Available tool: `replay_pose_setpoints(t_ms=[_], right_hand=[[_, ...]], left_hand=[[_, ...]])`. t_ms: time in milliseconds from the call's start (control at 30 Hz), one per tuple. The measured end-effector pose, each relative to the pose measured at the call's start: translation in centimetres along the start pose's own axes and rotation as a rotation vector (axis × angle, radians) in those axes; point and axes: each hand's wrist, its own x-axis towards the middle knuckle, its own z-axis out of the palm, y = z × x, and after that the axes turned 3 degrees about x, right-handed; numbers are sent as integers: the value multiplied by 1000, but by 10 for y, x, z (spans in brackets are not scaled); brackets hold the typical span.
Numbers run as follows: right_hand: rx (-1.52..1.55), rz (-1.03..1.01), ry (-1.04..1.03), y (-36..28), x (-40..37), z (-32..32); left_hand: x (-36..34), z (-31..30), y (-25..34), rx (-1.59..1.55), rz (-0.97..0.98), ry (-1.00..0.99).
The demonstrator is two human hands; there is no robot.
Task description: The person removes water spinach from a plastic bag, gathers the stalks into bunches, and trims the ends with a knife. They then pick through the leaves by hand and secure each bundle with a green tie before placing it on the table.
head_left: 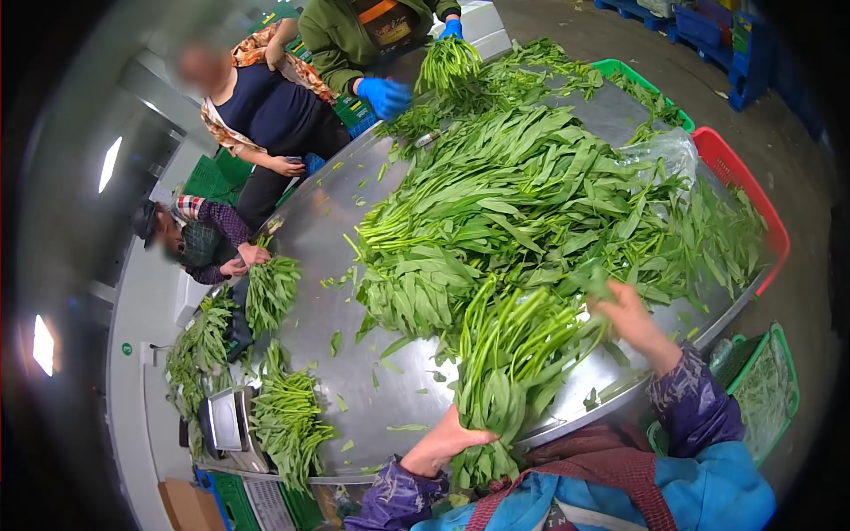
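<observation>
A bunch of water spinach (pixel 505 354) stands tilted at the near edge of the metal table, its cut stems pointing up and its leaves hanging down. My left hand (pixel 445 440) is wrapped round the leafy lower end of this bunch, with the fingers partly hidden behind the leaves. To the right of the bunch, my right hand (pixel 630 320) is closed, with blurred green leaves at its fingertips. Just beyond both hands spreads a large heap of loose water spinach (pixel 513 195), stems to the left and leaves to the right.
The metal table (pixel 323 265) carries scattered leaves and another bunch (pixel 288 416) beside a scale (pixel 232 420). A red crate (pixel 730 164) adjoins the table's right edge; a green crate (pixel 770 389) sits below. Three people stand around the far and left sides, one wearing blue gloves (pixel 385 96).
</observation>
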Motion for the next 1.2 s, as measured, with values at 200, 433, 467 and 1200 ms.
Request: replay_pose_setpoints(t_ms=[200,433,467,1200], right_hand=[[272,-119,263,13,11,-35],[50,-281,-183,5,6,10],[-19,-66,-130,-7,6,-1],[-66,-128,-404,5,9,16]], left_hand=[[-2,-6,-6,-22,52,0],[9,5,1,216,85,-42],[7,1,4,216,84,-41],[11,0,3,483,32,-236]])
